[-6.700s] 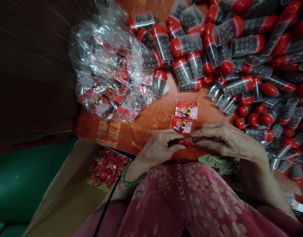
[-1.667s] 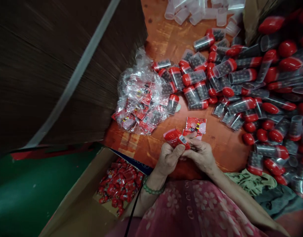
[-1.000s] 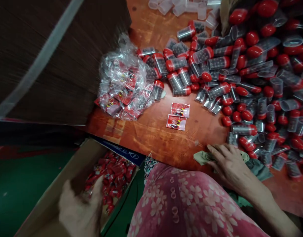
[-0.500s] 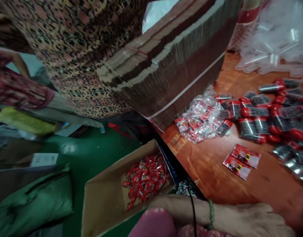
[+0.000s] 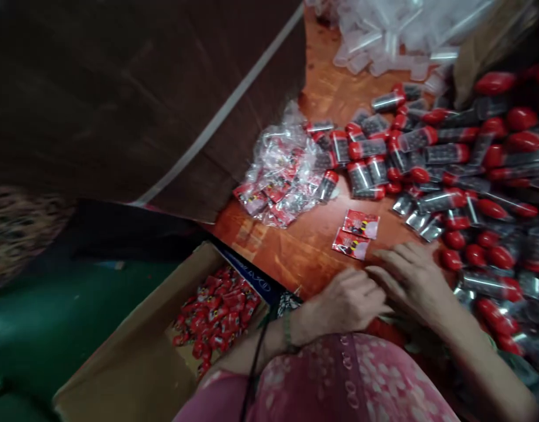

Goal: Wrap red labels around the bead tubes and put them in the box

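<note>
My left hand (image 5: pixel 351 299), with a green bead bracelet at the wrist, rests near the table's front edge, its fingers curled; whatever they hold is hidden. Touching or nearly touching it, my right hand (image 5: pixel 416 275) has bent fingers just below two red printed packets (image 5: pixel 352 244). What lies between the hands is too small and blurred to make out. To the right of my right hand lie many clear tubes with red caps (image 5: pixel 447 153), dark inside. Left of these is a heap of clear plastic wrappers with red cards (image 5: pixel 280 176).
A strapped stack of brown cardboard (image 5: pixel 163 88) stands at the upper left. An open carton (image 5: pixel 132 334) on the left holds small red packets. Clear empty tubes (image 5: pixel 383 38) are piled at the table's far side. The floor (image 5: pixel 44 316) is green.
The view has swung right and closer to the cardboard stack. My right hand has come into view, and my left hand now lies beside it with curled fingers. The person in patterned clothing has mostly left the view.
</note>
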